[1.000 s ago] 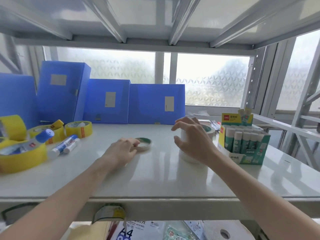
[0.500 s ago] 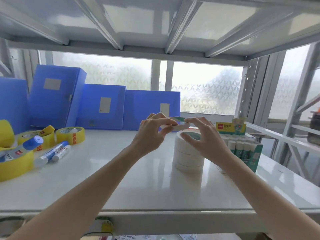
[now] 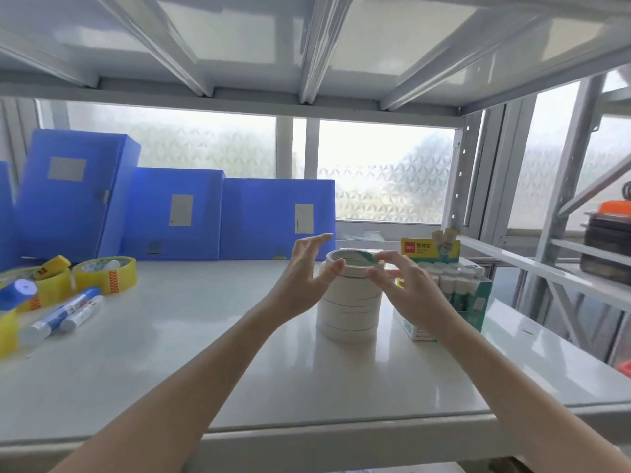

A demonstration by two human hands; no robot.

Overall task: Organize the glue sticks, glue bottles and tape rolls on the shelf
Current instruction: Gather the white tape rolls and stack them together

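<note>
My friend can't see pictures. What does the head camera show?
Two hands, left hand and right hand, steady the top of a stack of white tape rolls on a shelf, beside a box of glue sticks.

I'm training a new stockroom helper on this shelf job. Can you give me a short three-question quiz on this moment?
1. True or false: the white tape stack stands left of the glue stick box.
2. What colour are the file boxes at the back?
3. Where do the loose glue bottles lie? A) beside the yellow tape rolls B) on the stack C) in the glue stick box

Key: 1 true; 2 blue; 3 A
</note>
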